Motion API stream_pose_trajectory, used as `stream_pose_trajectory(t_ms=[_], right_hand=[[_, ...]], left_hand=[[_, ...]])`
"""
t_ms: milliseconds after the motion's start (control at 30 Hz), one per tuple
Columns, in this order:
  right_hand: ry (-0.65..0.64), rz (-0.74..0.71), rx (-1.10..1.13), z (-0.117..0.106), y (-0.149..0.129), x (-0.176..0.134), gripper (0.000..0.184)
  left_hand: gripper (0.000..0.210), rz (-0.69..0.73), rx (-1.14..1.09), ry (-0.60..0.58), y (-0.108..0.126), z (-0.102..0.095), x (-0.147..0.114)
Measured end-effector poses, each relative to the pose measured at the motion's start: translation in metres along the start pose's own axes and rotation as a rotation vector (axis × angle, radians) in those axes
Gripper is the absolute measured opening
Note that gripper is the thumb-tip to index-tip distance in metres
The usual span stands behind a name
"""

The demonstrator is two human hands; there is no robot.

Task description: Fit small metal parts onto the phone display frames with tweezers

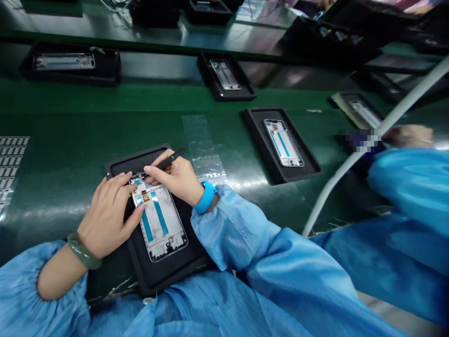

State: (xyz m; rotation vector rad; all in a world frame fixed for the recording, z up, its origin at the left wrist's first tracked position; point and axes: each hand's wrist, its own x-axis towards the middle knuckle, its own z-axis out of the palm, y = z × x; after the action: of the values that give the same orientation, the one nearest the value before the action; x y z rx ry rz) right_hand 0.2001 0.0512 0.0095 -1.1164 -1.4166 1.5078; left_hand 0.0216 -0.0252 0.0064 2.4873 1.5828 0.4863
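Observation:
A silver phone mid-frame (171, 220) with two blue strips and a small orange flex cable (145, 196) lies in a black foam tray (157, 278) before me. My left hand (110, 210) rests at its upper left edge, thumb and fingers stretched apart and touching the frame. In my right hand (178, 180) is a pair of black tweezers (171, 159), pinched between thumb and fingers. The tweezer tips are near the frame's top end, largely hidden by my fingers. Whether they grip anything there is too small to tell.
More trays with phone frames stand at the right (280, 171), back middle (224, 97) and back left (105, 77). Clear plastic film (199, 140) lies beyond my tray, a sheet of labels (12, 164) at left. A pale tube (336, 182) slants before a co-worker's blue sleeve (414, 182).

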Motion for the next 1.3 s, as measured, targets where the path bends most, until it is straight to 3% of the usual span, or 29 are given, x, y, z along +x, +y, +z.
stream_pose_trajectory(t_ms=[1300], right_hand=[[-0.037,-0.040,-0.050,-0.0013,0.0000,0.0005,0.029]], left_hand=[[0.041,0.007,-0.010,0.003,0.0023,-0.0002,-0.0005]])
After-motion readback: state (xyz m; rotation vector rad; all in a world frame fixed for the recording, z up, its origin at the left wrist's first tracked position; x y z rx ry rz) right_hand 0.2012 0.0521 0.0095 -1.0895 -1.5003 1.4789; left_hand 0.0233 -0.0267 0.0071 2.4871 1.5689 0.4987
